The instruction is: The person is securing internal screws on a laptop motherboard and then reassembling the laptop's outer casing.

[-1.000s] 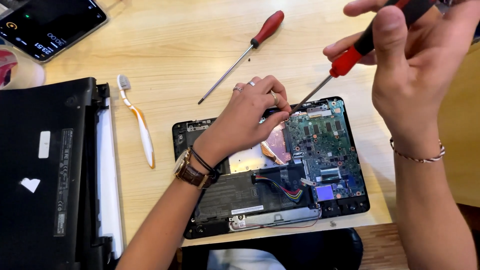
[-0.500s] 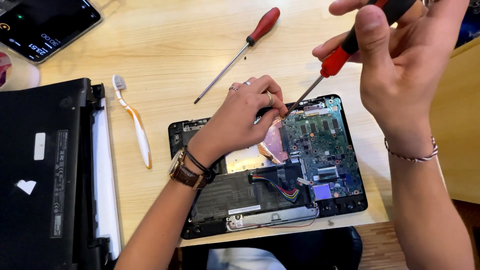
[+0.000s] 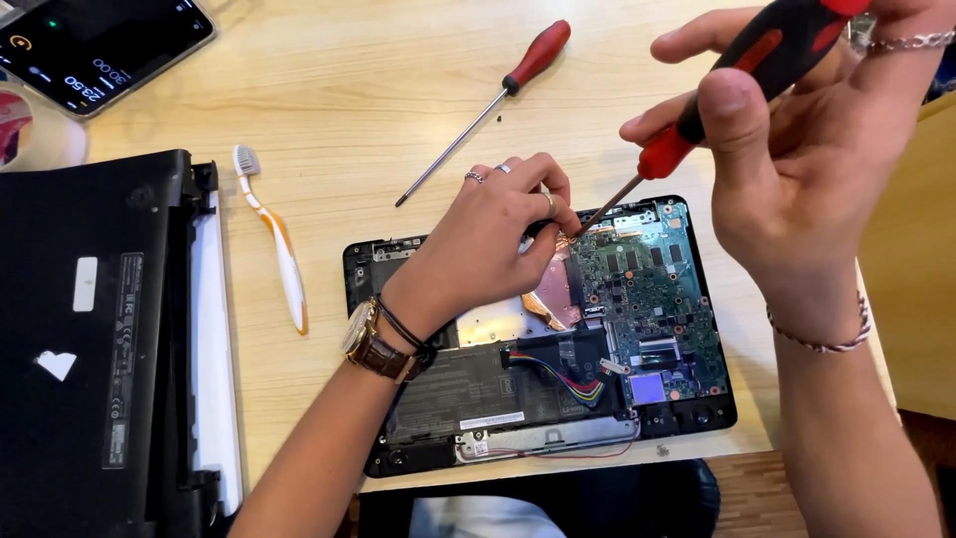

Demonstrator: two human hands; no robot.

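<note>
1. Pale wooden tabletop (image 3: 329, 90), bearing everything in view.
2. Black plastic laptop lid and screen section (image 3: 90, 339), lying flat at the far left, well apart from both hands.
3. Opened black laptop base with green circuit board, copper heat pipe and flat black battery (image 3: 657, 299), lying in front of the body near the table's front edge, long side running left to right.
4. Right hand (image 3: 797, 169), raised above the base's upper right corner, closed round the handle of the held tool, thumb and forefinger pinching the lower, red end of the grip.
5. Left hand (image 3: 488, 234), resting on the upper middle of the base, fingers curled and pressed together at the point where the tool's tip lands; whether something small sits pinched there, cannot tell.
6. Red-and-black-handled screwdriver with thin steel shaft (image 3: 697, 120), long axis slanting from upper right down to lower left, tip touching the board just beside the left fingertips and the copper pipe; right hand at the high end, left hand nearer the tip.
7. Spare red-handled screwdriver (image 3: 533, 60), lying on the wood beyond the base, on a similar slant, untouched, just beyond the left hand.
8. White-and-orange toothbrush (image 3: 279, 249), lying between lid and base, bristles away from the body.
9. Dark phone with lit screen (image 3: 110, 45), at the top left corner.
</note>
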